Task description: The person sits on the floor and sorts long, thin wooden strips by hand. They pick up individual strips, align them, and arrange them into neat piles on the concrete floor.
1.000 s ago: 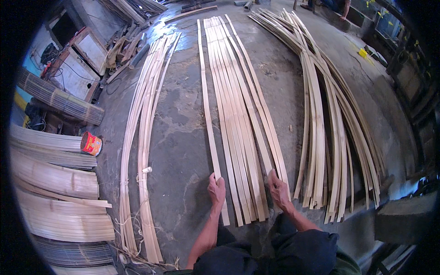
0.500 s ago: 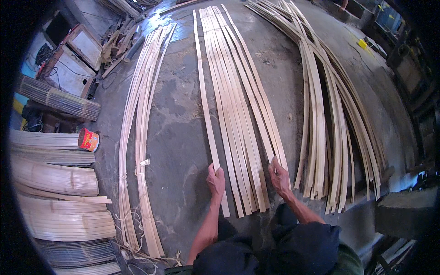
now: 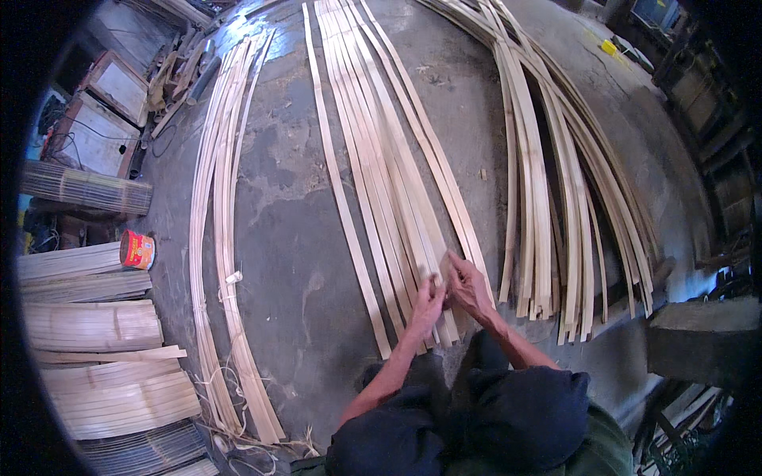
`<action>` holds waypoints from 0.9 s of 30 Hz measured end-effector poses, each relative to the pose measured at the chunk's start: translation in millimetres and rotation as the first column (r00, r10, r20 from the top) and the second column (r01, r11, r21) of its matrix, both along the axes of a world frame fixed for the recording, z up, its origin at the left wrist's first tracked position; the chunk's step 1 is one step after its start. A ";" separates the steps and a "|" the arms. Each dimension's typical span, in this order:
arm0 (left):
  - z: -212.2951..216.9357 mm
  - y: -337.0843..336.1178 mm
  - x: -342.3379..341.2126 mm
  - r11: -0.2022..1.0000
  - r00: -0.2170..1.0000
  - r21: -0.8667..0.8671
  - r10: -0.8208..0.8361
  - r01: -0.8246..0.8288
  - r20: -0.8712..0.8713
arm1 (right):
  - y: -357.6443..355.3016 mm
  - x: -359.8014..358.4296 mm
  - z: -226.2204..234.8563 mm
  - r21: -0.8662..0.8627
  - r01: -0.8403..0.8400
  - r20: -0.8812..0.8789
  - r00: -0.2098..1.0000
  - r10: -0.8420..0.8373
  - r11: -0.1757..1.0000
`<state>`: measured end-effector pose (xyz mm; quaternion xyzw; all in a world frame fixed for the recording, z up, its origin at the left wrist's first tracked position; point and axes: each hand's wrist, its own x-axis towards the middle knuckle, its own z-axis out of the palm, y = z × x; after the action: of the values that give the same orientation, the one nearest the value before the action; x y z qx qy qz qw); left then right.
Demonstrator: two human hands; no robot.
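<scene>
Long pale bamboo strips (image 3: 355, 143) lie side by side on the floor in front of me, running away from my knees. My left hand (image 3: 427, 305) is closed on the near ends of strips at the right side of this middle group. Close beside it, my right hand (image 3: 470, 289) pinches the edge of the same strips, which look blurred and slightly raised. One single strip (image 3: 337, 182) lies apart to the left. Just right of my right hand, a narrow pair of strips (image 3: 435, 155) runs along the group. My fingertips partly hide the gripped ends.
Tied strip bundles (image 3: 226, 238) lie to the left, a larger loose pile (image 3: 548, 174) to the right. Stacked slat bundles (image 3: 95, 325) and a red tin (image 3: 137, 250) line the left edge. A concrete block (image 3: 702, 337) stands at right.
My left hand has let go of the single left strip and moved right, beside my right hand. My right hand has shifted slightly left, from the right-hand strips onto the middle group.
</scene>
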<state>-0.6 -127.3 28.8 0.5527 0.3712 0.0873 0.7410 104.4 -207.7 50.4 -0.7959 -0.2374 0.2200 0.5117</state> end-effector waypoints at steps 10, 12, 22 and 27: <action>-25.7 -13.6 6.8 0.986 0.991 0.101 -0.136 0.135 0.001 | -46.7 44.8 -28.9 -0.390 0.088 0.355 0.933 0.062 0.917; -37.3 -12.8 6.2 0.931 0.991 0.342 -0.136 0.130 -0.007 | -38.7 44.1 -31.3 -0.355 0.113 0.307 0.952 0.002 0.928; -24.4 -20.1 39.8 0.876 0.987 0.455 -0.129 0.160 -0.098 | -43.5 40.7 24.8 -0.032 0.208 -0.021 0.978 -0.209 0.978; 10.1 -3.1 60.5 0.900 0.936 0.259 -0.328 0.351 -0.129 | -36.0 27.7 44.4 -0.055 0.216 0.163 0.965 -0.205 0.975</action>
<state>59.9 -130.4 38.9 0.7106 0.2833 -0.0147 0.6439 132.1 -243.8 94.8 -0.8494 -0.1827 0.1098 0.4828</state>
